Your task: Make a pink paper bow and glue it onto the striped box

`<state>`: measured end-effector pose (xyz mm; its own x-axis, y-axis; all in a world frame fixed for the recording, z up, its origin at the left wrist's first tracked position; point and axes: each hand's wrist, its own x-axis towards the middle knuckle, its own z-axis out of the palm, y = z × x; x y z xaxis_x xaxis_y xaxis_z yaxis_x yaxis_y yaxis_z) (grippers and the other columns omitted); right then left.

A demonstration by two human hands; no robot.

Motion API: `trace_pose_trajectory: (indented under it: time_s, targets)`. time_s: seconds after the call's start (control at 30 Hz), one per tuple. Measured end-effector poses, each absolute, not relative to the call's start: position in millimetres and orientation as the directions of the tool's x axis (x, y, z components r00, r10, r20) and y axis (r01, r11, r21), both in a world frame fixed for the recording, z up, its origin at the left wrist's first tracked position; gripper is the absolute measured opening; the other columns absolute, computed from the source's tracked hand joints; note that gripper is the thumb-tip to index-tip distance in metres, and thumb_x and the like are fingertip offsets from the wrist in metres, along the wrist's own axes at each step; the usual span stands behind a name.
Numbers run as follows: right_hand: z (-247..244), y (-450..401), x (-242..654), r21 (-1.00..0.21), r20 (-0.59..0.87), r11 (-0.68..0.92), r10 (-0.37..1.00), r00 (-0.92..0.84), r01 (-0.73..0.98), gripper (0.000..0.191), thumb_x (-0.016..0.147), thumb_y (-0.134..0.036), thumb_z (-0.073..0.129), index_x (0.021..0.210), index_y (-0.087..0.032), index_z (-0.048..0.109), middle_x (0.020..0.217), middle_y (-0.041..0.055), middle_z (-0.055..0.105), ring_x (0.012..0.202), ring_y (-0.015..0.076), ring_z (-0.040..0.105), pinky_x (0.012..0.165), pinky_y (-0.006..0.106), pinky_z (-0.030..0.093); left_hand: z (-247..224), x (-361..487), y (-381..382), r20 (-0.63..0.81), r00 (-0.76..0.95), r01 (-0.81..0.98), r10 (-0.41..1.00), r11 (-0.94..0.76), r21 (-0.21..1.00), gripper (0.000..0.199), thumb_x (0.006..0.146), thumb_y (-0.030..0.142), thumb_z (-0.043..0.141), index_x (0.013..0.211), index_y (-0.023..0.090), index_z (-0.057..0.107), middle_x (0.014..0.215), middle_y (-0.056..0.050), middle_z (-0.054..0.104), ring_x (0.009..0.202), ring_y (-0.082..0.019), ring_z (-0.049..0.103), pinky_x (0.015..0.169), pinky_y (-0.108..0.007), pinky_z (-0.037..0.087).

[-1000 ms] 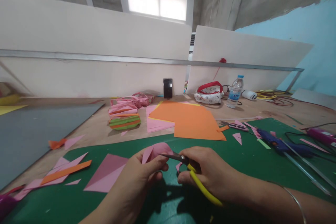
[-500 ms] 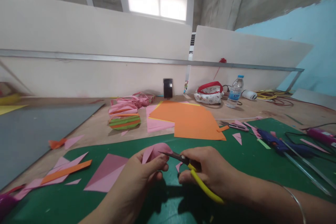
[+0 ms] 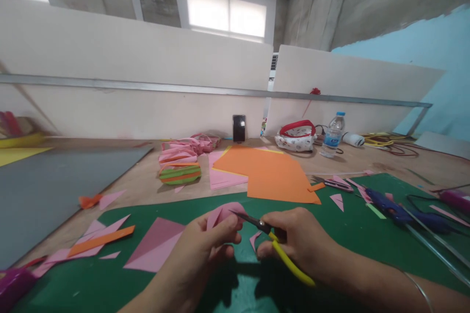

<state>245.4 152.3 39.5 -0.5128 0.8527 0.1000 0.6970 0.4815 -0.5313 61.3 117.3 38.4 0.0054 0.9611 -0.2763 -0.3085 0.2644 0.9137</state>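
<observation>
Pinched between the thumb and fingers of my left hand [image 3: 209, 247] is a curled piece of pink paper [image 3: 224, 211]. My right hand [image 3: 299, 239] is closed around yellow-handled scissors [image 3: 290, 261], whose dark blades point left and touch or nearly touch the paper by my left thumb. Both hands are above the green cutting mat [image 3: 352, 274]. A small pink scrap [image 3: 254, 240] shows below the blades; I cannot tell whether it lies on the mat. Beside my left wrist lies a folded pink paper square [image 3: 156, 247].
Orange sheets [image 3: 275, 176] lie beyond the mat, with a green-and-orange striped bundle [image 3: 179, 174] to their left. To the right are a blue glue gun [image 3: 389, 205], a box cutter [image 3: 334, 184] and a water bottle [image 3: 332, 136]. An orange strip [image 3: 103, 241] rests on pink scraps at left.
The camera view has shifted slightly, so everything appears a little further right and lower. Both hands keep their grip, with the scissor blades still at the pink paper.
</observation>
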Motion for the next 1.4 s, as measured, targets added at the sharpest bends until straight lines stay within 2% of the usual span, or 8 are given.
trace_pose_trajectory:
  time_s: [0.1, 0.3, 0.5, 0.63, 0.8, 0.93, 1.27, 1.4]
  targets:
    - [39.6, 153.3, 245.6, -0.543, 0.093, 0.476, 0.853, -0.514, 0.692, 0.026, 0.070, -0.041, 0.072, 0.065, -0.018, 0.059, 0.053, -0.0078, 0.040, 0.053, 0.0083, 0.030, 0.049, 0.021, 0.021, 38.8, 60.6, 117.4, -0.277, -0.013, -0.323, 0.961, 0.258, 0.910, 0.017, 0.074, 0.034, 0.068, 0.080, 0.018, 0.072, 0.070, 0.000, 0.059, 0.059, -0.008, 0.053, 0.049, -0.015, 0.040]
    - [40.0, 153.6, 246.2, -0.529, 0.078, 0.478, 0.850, -0.521, 0.701, 0.033, 0.072, -0.043, 0.070, 0.061, -0.018, 0.052, 0.052, -0.0080, 0.038, 0.053, 0.0081, 0.029, 0.049, 0.023, 0.019, 42.8, 62.1, 115.5, -0.282, -0.057, -0.297, 0.958, 0.253, 0.921, 0.016, 0.077, 0.030, 0.066, 0.082, 0.017, 0.073, 0.068, -0.001, 0.060, 0.055, -0.007, 0.051, 0.047, -0.013, 0.038]
    - [39.5, 153.3, 244.2, -0.522, 0.064, 0.475, 0.850, -0.523, 0.708, 0.030, 0.072, -0.039, 0.071, 0.063, -0.018, 0.051, 0.052, -0.0081, 0.036, 0.053, 0.0083, 0.028, 0.049, 0.023, 0.019, 42.2, 61.6, 116.6, -0.246, -0.053, -0.273, 0.968, 0.223, 0.936, 0.017, 0.076, 0.029, 0.065, 0.083, 0.017, 0.074, 0.062, -0.001, 0.060, 0.051, -0.006, 0.048, 0.045, -0.012, 0.036]
    - [40.4, 151.9, 242.7, -0.523, 0.064, 0.488, 0.840, -0.538, 0.699, 0.021, 0.072, -0.030, 0.069, 0.067, -0.018, 0.053, 0.056, -0.0076, 0.041, 0.055, 0.0082, 0.031, 0.050, 0.022, 0.021, 41.3, 62.7, 116.9, -0.216, -0.049, -0.246, 0.975, 0.197, 0.949, 0.019, 0.074, 0.031, 0.067, 0.081, 0.015, 0.075, 0.064, -0.003, 0.062, 0.054, -0.008, 0.049, 0.044, -0.013, 0.038]
    - [37.9, 146.1, 241.3, -0.524, 0.080, 0.513, 0.825, -0.560, 0.681, 0.008, 0.077, -0.027, 0.060, 0.080, -0.019, 0.061, 0.065, -0.0049, 0.053, 0.058, 0.0097, 0.038, 0.053, 0.022, 0.026, 39.8, 67.3, 116.5, -0.181, -0.025, -0.206, 0.983, 0.172, 0.963, 0.012, 0.069, 0.017, 0.064, 0.073, 0.014, 0.075, 0.060, -0.005, 0.066, 0.049, -0.009, 0.050, 0.042, -0.016, 0.039]
    - [33.6, 145.1, 240.4, -0.540, 0.105, 0.519, 0.822, -0.559, 0.663, 0.016, 0.079, -0.020, 0.051, 0.089, -0.020, 0.064, 0.073, -0.0019, 0.061, 0.060, 0.0110, 0.041, 0.055, 0.023, 0.030, 39.3, 68.6, 116.3, -0.173, -0.011, -0.207, 0.985, 0.167, 0.964, 0.012, 0.070, 0.018, 0.063, 0.072, 0.016, 0.075, 0.055, -0.003, 0.064, 0.048, -0.009, 0.051, 0.041, -0.015, 0.039]
    - [31.1, 148.8, 241.6, -0.545, 0.140, 0.532, 0.820, -0.556, 0.647, 0.005, 0.073, -0.017, 0.055, 0.071, -0.017, 0.060, 0.061, -0.0047, 0.048, 0.057, 0.0090, 0.034, 0.052, 0.021, 0.025, 38.9, 68.4, 116.3, -0.177, 0.022, -0.206, 0.984, 0.178, 0.962, 0.010, 0.064, 0.023, 0.068, 0.065, 0.014, 0.073, 0.062, -0.005, 0.066, 0.052, -0.010, 0.052, 0.044, -0.017, 0.040]
    - [32.8, 147.8, 240.1, -0.535, 0.134, 0.525, 0.827, -0.547, 0.662, 0.006, 0.072, -0.016, 0.056, 0.071, -0.017, 0.062, 0.058, -0.0045, 0.049, 0.056, 0.0091, 0.033, 0.052, 0.022, 0.025, 36.5, 67.3, 117.6, -0.181, 0.038, -0.199, 0.983, 0.185, 0.962, 0.014, 0.062, 0.027, 0.069, 0.067, 0.014, 0.073, 0.061, -0.003, 0.062, 0.052, -0.009, 0.051, 0.043, -0.017, 0.037]
